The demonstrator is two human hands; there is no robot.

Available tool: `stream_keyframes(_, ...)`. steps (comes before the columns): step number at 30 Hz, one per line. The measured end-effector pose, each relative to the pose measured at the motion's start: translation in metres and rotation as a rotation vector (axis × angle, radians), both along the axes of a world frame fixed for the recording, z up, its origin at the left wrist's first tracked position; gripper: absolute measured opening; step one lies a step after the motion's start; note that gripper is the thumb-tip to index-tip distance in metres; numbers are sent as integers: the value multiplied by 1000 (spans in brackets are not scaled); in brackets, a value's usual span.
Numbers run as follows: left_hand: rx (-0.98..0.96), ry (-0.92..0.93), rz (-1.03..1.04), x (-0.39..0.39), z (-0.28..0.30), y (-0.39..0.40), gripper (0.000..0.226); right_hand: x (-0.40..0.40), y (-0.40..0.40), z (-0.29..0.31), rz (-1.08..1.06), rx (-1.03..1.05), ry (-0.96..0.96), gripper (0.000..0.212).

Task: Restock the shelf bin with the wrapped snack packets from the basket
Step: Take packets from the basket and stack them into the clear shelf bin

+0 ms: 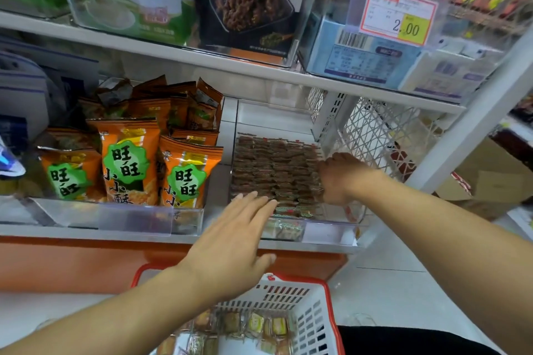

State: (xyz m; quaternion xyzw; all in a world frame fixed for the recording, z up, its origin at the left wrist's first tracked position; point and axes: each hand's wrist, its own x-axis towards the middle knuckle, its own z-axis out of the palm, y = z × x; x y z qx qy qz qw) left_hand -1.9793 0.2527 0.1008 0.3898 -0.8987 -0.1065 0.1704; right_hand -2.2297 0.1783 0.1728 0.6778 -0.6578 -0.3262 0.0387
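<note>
A person restocks a shop shelf, seen from a head-worn camera looking down over both forearms. Much is hard to read: the small wrapped snack packets [275, 170] packed in rows inside the clear shelf bin [328, 232] are too blurred to make out their print, and the bin's front wall mists over the lowest row. The right hand's [339, 179] fingers are turned away from the camera at the right edge of the rows, so whether they pinch a packet or only press against the stack cannot be told. The left forearm covers the near left part of the red-and-white basket [313, 311], and the frame's lower edge cuts the basket off; more wrapped packets [253, 324] lie loose on its floor, their labels indistinct.

The left hand [230, 242] reaches forward, palm down, fingers straight and slightly spread, holding nothing, its fingertips [261, 203] over the bin's front left corner, with motion blur softening them. The right arm comes in from the lower right, wrist bent, the hand set against the right side of the packet rows.

Left of the bin stand orange snack bags [129, 161] behind a clear shelf lip. Above, a yellow price tag [399, 16] reading 2.00 hangs on an upper bin
</note>
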Motion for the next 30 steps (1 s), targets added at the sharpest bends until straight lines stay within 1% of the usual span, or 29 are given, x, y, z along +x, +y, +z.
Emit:
stream_keyframes(2, -12, -89, -19, 0, -7, 2, 95, -2, -5, -10, 16, 14, -2, 69)
stream_keyframes(4, -21, -133, -27, -1, -10, 3, 97, -4, -5, -16, 74, 9, 48, 72)
stream_keyframes(6, -15, -146, -27, -1, -10, 2, 98, -7, -3, -21, 116, 16, 152, 73)
stream_keyframes(8, -14, -150, -32, -2, -9, 2, 98, -8, -1, -25, 103, 39, 279, 72)
stream_keyframes(10, -14, -164, -39, -2, -9, 2, 98, -8, -1, -31, 86, 54, 353, 71)
stream_keyframes(13, -4, -177, -43, -2, -8, 3, 97, -5, -4, -41, 68, 43, 388, 71)
stream_keyframes(16, -3, -190, -49, -1, -8, 4, 97, -3, -6, -50, 55, 34, 426, 75)
stream_keyframes(19, 4, -178, -58, 0, -8, 3, 96, -4, -7, -50, 66, 13, 434, 72)
stream_keyframes(22, 33, -174, -75, 2, -7, 2, 96, 0, 0, -40, 98, -39, 373, 64)
stream_keyframes(25, 30, -120, -89, 7, 3, 6, 95, 14, 19, -16, 46, -93, 307, 56)
stream_keyframes(26, 4, -97, -83, 10, 7, 8, 91, 24, 28, -5, 36, -129, 251, 51)
stream_keyframes(27, -45, -75, -77, 13, 12, 9, 83, 35, 37, 5, 54, -189, 180, 41)
stream_keyframes(29, -157, -27, -86, 17, 20, 14, 52, 60, 60, 21, 164, -369, 53, 12)
stream_keyframes(30, -182, 13, -83, 19, 19, 16, 37, 72, 72, 26, 202, -416, -10, 8)
